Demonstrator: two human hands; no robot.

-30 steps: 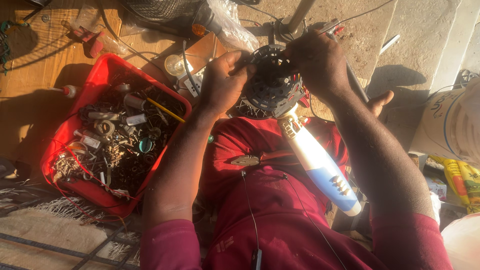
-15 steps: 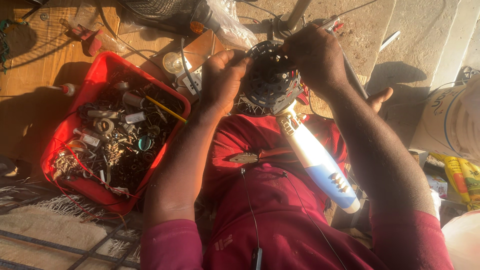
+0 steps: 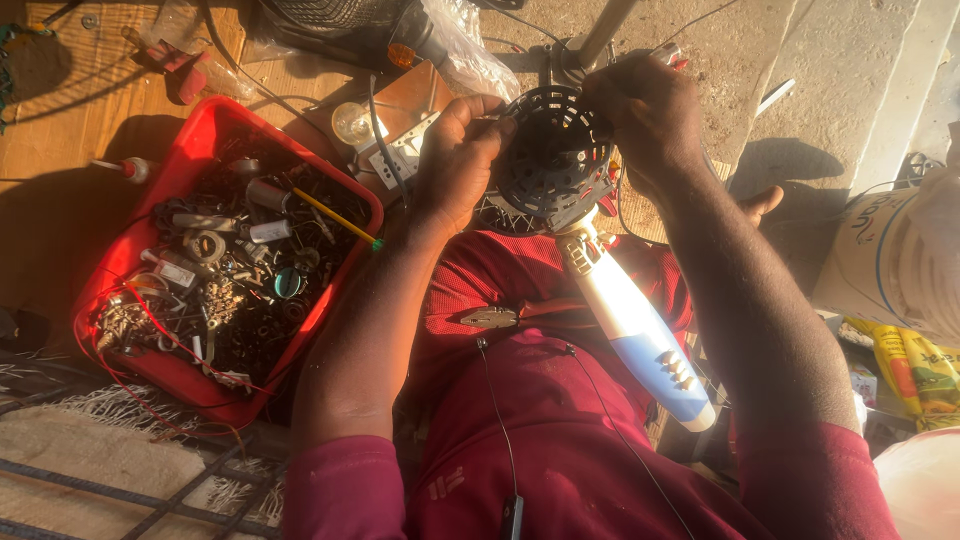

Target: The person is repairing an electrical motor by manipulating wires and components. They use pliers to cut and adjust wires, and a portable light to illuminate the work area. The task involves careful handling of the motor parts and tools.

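In front of me I hold a fan motor with a round black slotted housing [image 3: 552, 158]. My left hand [image 3: 457, 160] grips its left edge, fingers curled around the rim. My right hand [image 3: 650, 115] closes over its top right side. A white and blue handle-shaped stem [image 3: 634, 328] runs from the motor down to my lap, resting on my red trousers. A grey metal pole [image 3: 608, 30] rises behind the motor.
A red plastic tray [image 3: 190, 150] full of screws, small parts and wires sits at the left on a wooden board. A clear plastic bag [image 3: 470, 50], a screwdriver [image 3: 125, 168] and a white bucket [image 3: 880, 260] at the right lie around me.
Both hands have kept their hold on the motor housing and shifted only slightly on it. The view has tilted a little.
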